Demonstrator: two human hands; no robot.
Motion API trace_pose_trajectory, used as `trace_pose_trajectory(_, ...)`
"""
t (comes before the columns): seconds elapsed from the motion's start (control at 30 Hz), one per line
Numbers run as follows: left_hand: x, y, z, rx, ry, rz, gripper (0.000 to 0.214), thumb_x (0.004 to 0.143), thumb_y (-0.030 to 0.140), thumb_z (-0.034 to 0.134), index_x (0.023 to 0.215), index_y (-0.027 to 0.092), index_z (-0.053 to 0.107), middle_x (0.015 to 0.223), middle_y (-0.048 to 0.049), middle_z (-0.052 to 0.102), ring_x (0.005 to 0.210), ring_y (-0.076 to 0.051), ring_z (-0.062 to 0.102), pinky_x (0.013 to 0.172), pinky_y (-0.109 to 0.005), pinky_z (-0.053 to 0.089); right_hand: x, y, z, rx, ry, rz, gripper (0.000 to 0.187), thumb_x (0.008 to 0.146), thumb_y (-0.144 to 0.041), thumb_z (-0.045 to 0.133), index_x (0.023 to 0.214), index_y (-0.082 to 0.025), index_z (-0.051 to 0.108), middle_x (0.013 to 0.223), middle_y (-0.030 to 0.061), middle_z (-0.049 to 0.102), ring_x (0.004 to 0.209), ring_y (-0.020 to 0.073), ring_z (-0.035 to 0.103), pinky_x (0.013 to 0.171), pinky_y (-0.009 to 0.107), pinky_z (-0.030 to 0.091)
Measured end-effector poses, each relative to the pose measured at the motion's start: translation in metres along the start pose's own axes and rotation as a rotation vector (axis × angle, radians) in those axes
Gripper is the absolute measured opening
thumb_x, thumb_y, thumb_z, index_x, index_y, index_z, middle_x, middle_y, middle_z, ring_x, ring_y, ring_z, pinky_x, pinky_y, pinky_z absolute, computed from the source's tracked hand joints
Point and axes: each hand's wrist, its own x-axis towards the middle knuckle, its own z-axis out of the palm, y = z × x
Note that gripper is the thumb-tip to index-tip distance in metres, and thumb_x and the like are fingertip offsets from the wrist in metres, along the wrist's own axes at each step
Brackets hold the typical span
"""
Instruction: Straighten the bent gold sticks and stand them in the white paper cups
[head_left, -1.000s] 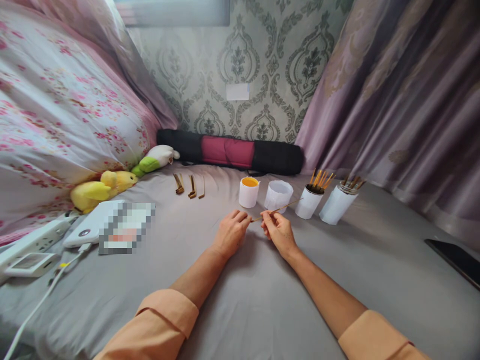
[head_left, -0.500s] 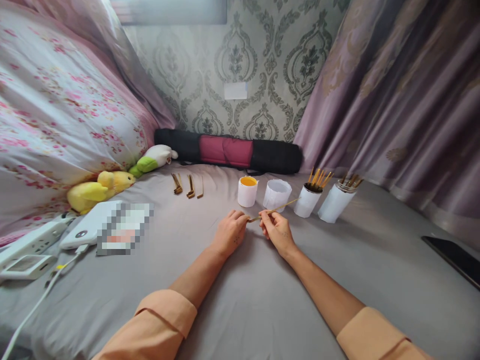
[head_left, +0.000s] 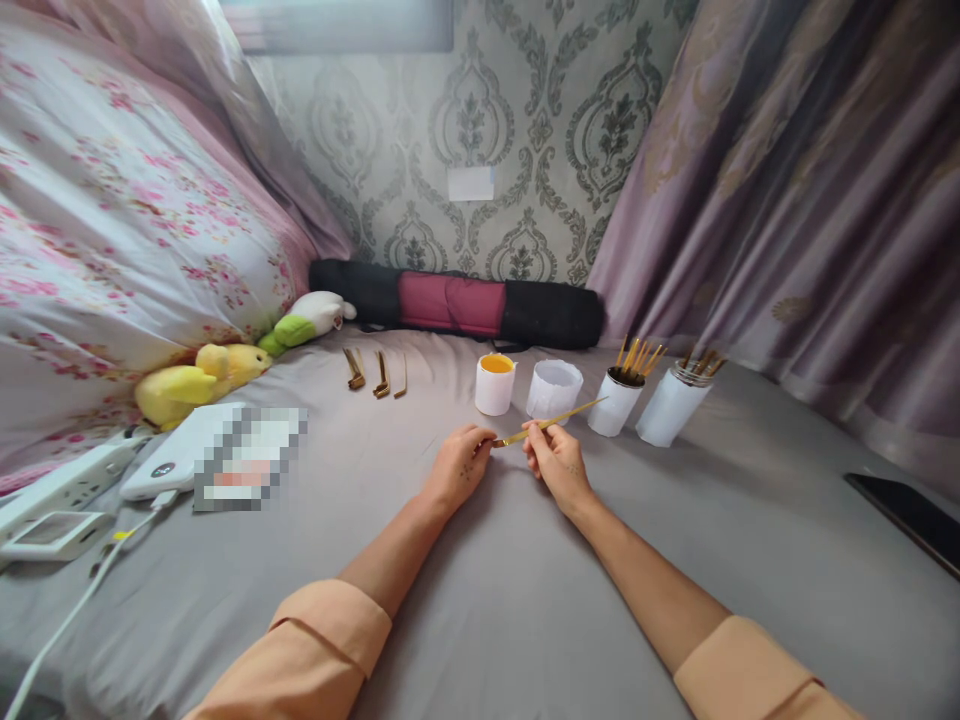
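A thin paintbrush point(head_left: 517, 437) with a golden handle lies slantwise between my hands, its handle end pointing up to the right. My right hand point(head_left: 556, 468) is closed around the lower handle. At the bristle end, the fingers of my left hand point(head_left: 456, 470) pinch the tip, so most of the bristles are hidden. Just beyond my hands stand a white cup point(head_left: 495, 392) with yellow inside and a whitish, wider cup point(head_left: 541, 400). Farther left on the grey sheet point(head_left: 480, 620), several brushes point(head_left: 382, 385) lie in small groups.
Right of the cups stand a white container point(head_left: 613, 408) of yellow-handled brushes and a white jar point(head_left: 670, 412) of darker brushes. A dark phone-like slab point(head_left: 904, 520) lies far right. Left are a power bank point(head_left: 169, 460), power strip point(head_left: 75, 480) and plush toys point(head_left: 187, 390). A black-and-maroon bag point(head_left: 450, 303) lies behind.
The paintbrush has shifted slightly to the right and more of its metal end shows beside my left fingers. My left hand has moved slightly left; the containers have not moved.
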Motion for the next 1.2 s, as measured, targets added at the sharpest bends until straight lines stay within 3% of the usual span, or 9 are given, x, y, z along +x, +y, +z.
trace_pose_trajectory(0.23,0.002,0.009,-0.002,-0.209,-0.005,-0.222,0.024,0.08,0.028,0.045,0.086,0.016,0.064,0.075,-0.0031,0.065,0.067,-0.013,0.056,0.064,-0.022,0.042,0.001,0.001,-0.001,-0.01,0.029,-0.004,0.035,0.075,-0.049,0.051,0.085,-0.015,0.055,0.059,-0.0034,0.049,0.041,0.0061,0.042,0.036,0.018,0.032)
trace_pose_trajectory(0.43,0.005,0.016,-0.002,-0.448,-0.077,-0.435,0.03,0.079,0.037,0.044,0.082,0.012,0.062,0.063,-0.0009,0.06,0.047,-0.008,0.049,0.048,-0.02,0.038,0.0,-0.002,-0.001,0.005,0.034,0.005,0.034,0.075,-0.049,0.051,0.083,-0.016,0.054,0.057,-0.0043,0.046,0.042,0.0064,0.04,0.036,0.018,0.032)
trace_pose_trajectory(0.73,0.003,0.027,0.001,-0.662,-0.162,-0.568,0.029,0.077,0.037,0.047,0.083,0.012,0.059,0.06,0.0001,0.056,0.041,-0.006,0.045,0.037,-0.017,0.031,0.0,-0.001,-0.001,0.013,0.031,0.005,0.031,0.075,-0.047,0.05,0.082,-0.016,0.053,0.053,-0.0055,0.042,0.039,0.006,0.036,0.035,0.018,0.028)
trace_pose_trajectory(1.2,0.0,0.026,0.0,-1.066,-0.336,-0.695,0.034,0.069,0.038,0.06,0.089,0.011,0.058,0.065,-0.0026,0.057,0.045,-0.005,0.046,0.04,-0.018,0.03,0.001,0.005,-0.004,-0.064,0.04,-0.042,0.031,0.078,-0.047,0.046,0.08,-0.017,0.055,0.051,-0.0059,0.041,0.037,0.006,0.033,0.037,0.02,0.028)
